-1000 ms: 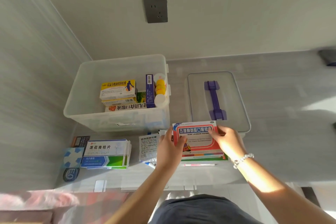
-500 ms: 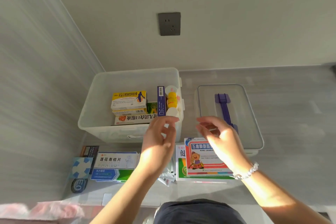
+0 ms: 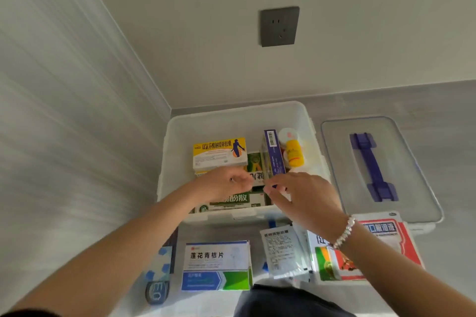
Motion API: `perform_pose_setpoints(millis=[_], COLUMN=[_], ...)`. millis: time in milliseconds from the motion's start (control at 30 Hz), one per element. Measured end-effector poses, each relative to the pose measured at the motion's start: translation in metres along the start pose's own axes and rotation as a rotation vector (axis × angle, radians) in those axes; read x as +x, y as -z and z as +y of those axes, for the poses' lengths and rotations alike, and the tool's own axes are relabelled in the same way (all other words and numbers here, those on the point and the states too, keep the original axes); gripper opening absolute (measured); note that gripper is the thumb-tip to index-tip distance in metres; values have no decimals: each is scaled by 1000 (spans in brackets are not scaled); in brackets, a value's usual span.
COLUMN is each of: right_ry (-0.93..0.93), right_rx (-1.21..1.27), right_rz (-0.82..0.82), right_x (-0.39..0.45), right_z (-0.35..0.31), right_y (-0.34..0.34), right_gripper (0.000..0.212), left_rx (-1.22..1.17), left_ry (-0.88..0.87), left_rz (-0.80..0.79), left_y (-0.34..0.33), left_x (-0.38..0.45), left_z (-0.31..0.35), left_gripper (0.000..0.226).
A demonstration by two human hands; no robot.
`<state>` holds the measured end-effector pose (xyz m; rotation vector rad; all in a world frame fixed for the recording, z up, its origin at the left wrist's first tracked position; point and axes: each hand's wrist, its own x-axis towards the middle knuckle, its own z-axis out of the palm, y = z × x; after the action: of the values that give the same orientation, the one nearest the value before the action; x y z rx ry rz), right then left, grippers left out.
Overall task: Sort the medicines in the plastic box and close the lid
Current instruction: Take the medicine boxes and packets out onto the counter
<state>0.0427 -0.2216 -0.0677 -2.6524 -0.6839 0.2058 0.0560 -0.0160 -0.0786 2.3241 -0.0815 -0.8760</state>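
The translucent plastic box [image 3: 231, 121] sits at frame centre, lid off. Inside: a yellow-and-white carton [image 3: 219, 153] with a blue figure, an upright purple carton [image 3: 273, 154] with a barcode, and a yellow-labelled bottle [image 3: 293, 153]. A green-and-white carton [image 3: 231, 201] printed "酚散" lies against the near wall. The left hand [image 3: 221, 183] and right hand [image 3: 306, 198] reach into the box; the fingers are loosely curled, and whether they clamp anything cannot be told. The clear lid [image 3: 412, 175], with a purple handle [image 3: 371, 167], lies flat at right. In the lower frame lies a carton reading "莲花青桔片" [image 3: 217, 264], beside a foil sachet [image 3: 283, 252] and a red-bordered carton [image 3: 391, 237].
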Motion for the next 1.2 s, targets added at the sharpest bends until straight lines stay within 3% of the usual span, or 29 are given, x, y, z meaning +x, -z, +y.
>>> perform_pose_setpoints(millis=[233, 467, 700, 967, 1100, 1200], right_ry=[-70, -58, 68, 78, -6, -131], right_rx=[-115, -98, -130, -132, -81, 20], right_rz=[-108, 20, -4, -53, 70, 76], right_x=[2, -4, -11, -10, -10, -5], right_z=[4, -2, 2, 1, -6, -9], right_y=[-11, -10, -5, -3, -1, 1], right_gripper=[57, 71, 59, 69, 71, 81], left_rx=[247, 256, 152, -62, -67, -158], left_ry=[-55, 8, 45, -1, -77, -82], left_rz=[-280, -382, -349, -322, -187, -70], left_y=[-13, -26, -22, 7, 32, 59], left_x=[66, 89, 96, 76, 43, 11], left_z=[-18, -38, -44, -20, -2, 16], left_gripper=[40, 43, 45, 38, 35, 36])
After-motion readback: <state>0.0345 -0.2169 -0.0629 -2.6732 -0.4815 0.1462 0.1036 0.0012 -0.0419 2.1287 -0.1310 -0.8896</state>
